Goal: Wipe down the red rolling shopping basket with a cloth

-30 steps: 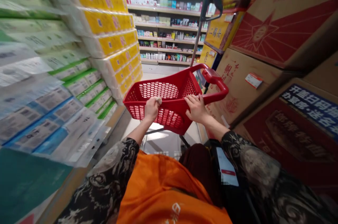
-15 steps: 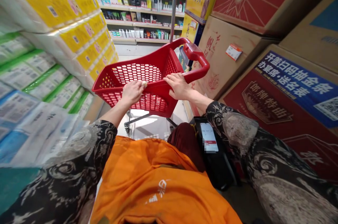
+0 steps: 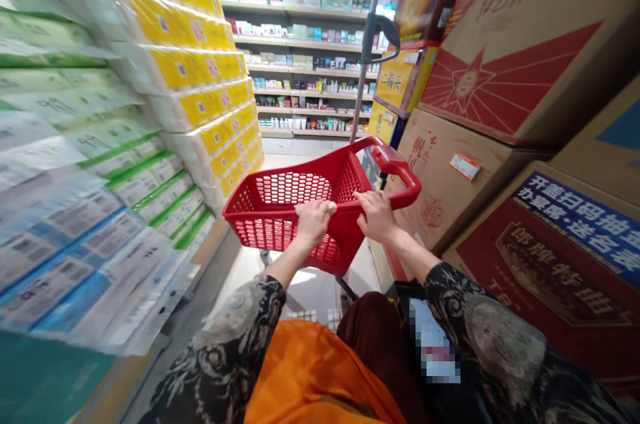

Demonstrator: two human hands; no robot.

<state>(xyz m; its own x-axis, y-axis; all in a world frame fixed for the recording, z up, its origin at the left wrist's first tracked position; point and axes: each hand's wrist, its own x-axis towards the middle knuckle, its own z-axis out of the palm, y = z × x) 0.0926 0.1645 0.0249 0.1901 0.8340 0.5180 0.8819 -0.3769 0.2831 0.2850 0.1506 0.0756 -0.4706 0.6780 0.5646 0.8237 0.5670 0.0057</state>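
Pointing left, long axis crosswise: red cart (image 3: 345, 244) | left hand (image 3: 313, 225) clamped: cloth (image 3: 332, 207), probably | right hand (image 3: 379, 217) clamped: rim (image 3: 265, 213)

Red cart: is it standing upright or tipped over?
Upright: the red cart has its open top facing up, with the floor beneath.

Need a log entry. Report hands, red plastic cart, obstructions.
Left hand holding pale wad, right hand: both on rim. Red plastic cart upright. Brown cardboard boxes crowd right.

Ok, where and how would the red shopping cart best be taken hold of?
Probably by its handle, palm over it from the person's right: it juts beyond the basket, leaving a gap to curl through, and the right hand is nearest to it.
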